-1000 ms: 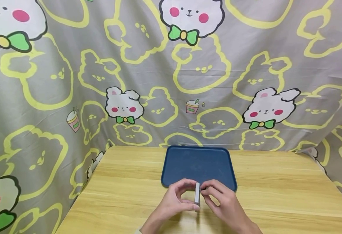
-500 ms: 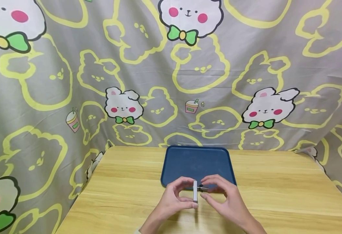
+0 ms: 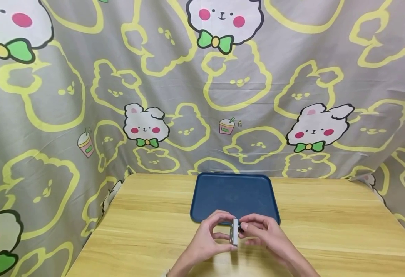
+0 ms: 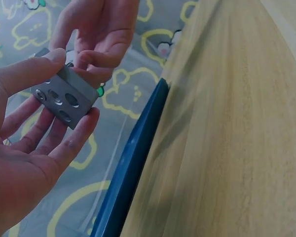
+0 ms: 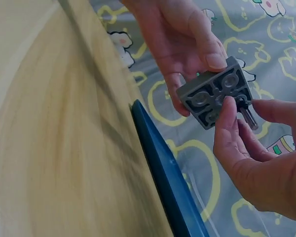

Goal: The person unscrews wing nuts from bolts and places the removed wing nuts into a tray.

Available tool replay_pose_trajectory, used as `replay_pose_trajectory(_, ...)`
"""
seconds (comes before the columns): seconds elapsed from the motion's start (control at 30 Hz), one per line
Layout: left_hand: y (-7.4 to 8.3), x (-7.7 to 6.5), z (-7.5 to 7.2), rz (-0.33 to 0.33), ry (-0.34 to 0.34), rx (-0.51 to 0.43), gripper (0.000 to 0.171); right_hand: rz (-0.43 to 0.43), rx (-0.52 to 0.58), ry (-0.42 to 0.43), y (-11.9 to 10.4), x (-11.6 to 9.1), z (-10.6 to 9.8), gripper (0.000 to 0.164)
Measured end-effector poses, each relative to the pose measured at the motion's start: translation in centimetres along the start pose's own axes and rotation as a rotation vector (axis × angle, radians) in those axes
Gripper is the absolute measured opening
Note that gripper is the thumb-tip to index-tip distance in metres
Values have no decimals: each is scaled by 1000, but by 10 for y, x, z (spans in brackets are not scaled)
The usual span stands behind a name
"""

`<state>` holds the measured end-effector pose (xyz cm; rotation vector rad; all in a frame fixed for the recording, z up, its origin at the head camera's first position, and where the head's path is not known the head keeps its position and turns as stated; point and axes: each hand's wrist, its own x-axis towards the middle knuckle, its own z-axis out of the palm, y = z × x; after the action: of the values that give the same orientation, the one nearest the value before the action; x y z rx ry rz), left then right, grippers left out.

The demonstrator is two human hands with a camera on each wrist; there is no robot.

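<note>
Above the table, the left hand (image 3: 206,238) grips a small grey square block (image 3: 235,232) by its opposite edges, thumb below and fingers on top in the head view. One face of the block (image 4: 64,96), toward the left palm, has several round holes. Its other face (image 5: 204,101) is recessed with round bosses, and a short shiny metal pin (image 5: 248,117) with a dark collar sticks out there. The right hand (image 3: 266,232) pinches at this pin, thumb and fingertips close against the block. Those fingers partly hide the collar.
A dark blue tray (image 3: 233,192) lies on the wooden table (image 3: 147,215) just beyond the hands. Behind and at the sides hangs a grey curtain (image 3: 188,88) printed with cartoon rabbits.
The right hand's fingers spread away from the pin half a second ago, baring it, and have now closed in on it again. The block has turned slightly, showing its holed face.
</note>
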<state>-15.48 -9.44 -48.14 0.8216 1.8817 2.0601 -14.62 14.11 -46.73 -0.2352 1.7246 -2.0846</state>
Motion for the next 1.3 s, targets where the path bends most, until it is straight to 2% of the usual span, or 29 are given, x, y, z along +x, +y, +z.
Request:
replay_pose_trajectory(0.2, -2, 0, 2, -2, -8, 10, 63, -30, -7, 14, 3, 2, 1, 28)
replay_pose_trajectory(0.33, -2, -1, 1, 1, -6, 0, 63, -146, -150, 74, 4, 2, 5, 26)
replay_pose_trajectory(0.43, -2, -1, 0, 11, -5, -18, 61, -325, -314, 126, 6, 1, 10, 16)
replay_pose_trajectory(0.5, -2, -1, -1, 19, -2, -31, 60, -476, -412, 156, 9, 2, 13, 15)
replay_pose_trajectory(0.6, -2, -1, -2, 32, -6, -51, 58, -721, -543, 190, 12, 4, 15, 29)
replay_pose_trajectory(0.7, -1, -1, -3, 40, -19, -73, 57, -968, -671, 201, 14, 7, 15, 37)
replay_pose_trajectory(0.8, -1, -1, -4, 36, -28, -95, 55, -1184, -794, 202, 12, 10, 16, 23)
replay_pose_trajectory(0.87, 0, -1, -4, 27, -29, -106, 56, -1277, -872, 209, 9, 10, 16, 6)
replay_pose_trajectory(0.9, 0, -1, -4, 14, -27, -110, 56, -1315, -910, 216, 8, 11, 17, 4)
replay_pose_trajectory(0.93, 0, -1, -4, 6, -26, -115, 57, -1347, -941, 221, 7, 11, 17, 12)
replay_pose_trajectory(1.03, 0, -2, -4, -11, -20, -128, 58, -1386, -1016, 242, 5, 10, 19, 22)
replay_pose_trajectory(1.1, -1, -2, -4, -21, -13, -130, 57, -1363, -1006, 233, 6, 10, 18, 19)
replay_pose_trajectory(1.13, -1, -1, -4, -21, -9, -129, 57, -1335, -979, 223, 6, 9, 18, 12)
replay_pose_trajectory(1.17, -1, -1, -4, -19, -5, -128, 57, -1290, -940, 211, 7, 9, 17, 5)
replay_pose_trajectory(1.2, -1, -1, -4, -13, -2, -123, 56, -1230, -896, 202, 8, 8, 16, 7)
replay_pose_trajectory(1.3, -3, 0, -3, 8, 0, -104, 59, -963, -677, 180, 8, 4, 14, 26)
